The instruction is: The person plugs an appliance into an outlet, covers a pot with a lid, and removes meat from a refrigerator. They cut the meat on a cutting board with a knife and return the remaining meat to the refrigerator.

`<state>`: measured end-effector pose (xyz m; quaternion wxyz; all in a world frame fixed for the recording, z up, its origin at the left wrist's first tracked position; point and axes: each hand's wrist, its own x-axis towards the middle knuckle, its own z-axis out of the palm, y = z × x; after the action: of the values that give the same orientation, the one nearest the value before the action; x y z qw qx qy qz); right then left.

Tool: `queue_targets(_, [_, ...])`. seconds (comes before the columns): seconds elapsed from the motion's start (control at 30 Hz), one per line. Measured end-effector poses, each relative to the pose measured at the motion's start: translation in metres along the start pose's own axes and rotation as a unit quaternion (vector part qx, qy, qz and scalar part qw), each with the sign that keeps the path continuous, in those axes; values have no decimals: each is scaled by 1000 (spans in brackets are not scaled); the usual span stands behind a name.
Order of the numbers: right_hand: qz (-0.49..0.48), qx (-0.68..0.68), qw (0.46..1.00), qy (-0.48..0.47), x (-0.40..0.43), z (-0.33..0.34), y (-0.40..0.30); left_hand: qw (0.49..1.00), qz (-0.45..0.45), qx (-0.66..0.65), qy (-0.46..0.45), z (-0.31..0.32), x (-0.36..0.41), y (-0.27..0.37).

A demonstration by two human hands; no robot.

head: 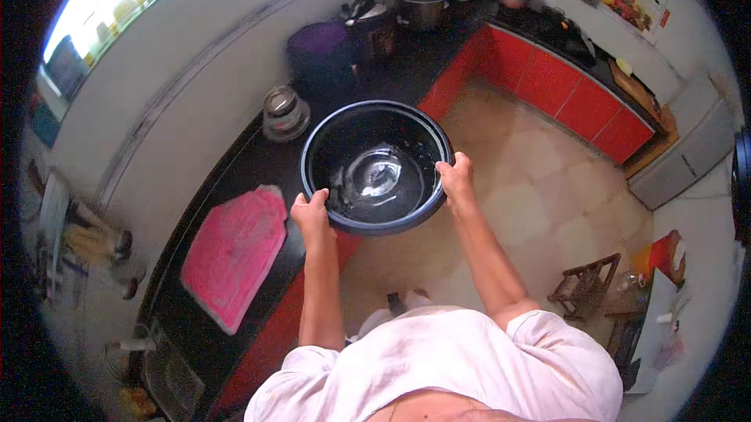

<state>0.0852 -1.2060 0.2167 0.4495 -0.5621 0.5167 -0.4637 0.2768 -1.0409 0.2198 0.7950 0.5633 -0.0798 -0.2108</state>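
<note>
Both hands hold a large round dark basin out in front of my body. My left hand grips its near left rim, thumb over the edge. On the right rim, my right hand has the same kind of grip, its thumb on top. The basin's inside is glossy and reflects light; whether it holds water I cannot tell. It hangs above the edge of the black countertop and the tiled floor. A pink cloth or mat lies on the counter left of my left hand.
A glass jar stands beyond the basin's left side. Farther back are a purple-topped container and a large metal pot. Red cabinets run below the counter at right. A grey refrigerator and small wooden chair stand right.
</note>
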Motion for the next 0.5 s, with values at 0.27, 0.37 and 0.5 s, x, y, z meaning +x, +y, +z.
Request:
queue_targets(0.27, [49, 46, 998, 8, 226, -62, 25, 996, -7, 71, -46, 227, 69, -66])
queue_targets(0.37, [68, 81, 994, 39, 273, -64, 8, 994, -23, 89, -58, 285, 105, -91])
queue_targets(0.5, [50, -15, 998, 29, 388, -76, 30, 992, -7, 83, -95, 387, 164, -117])
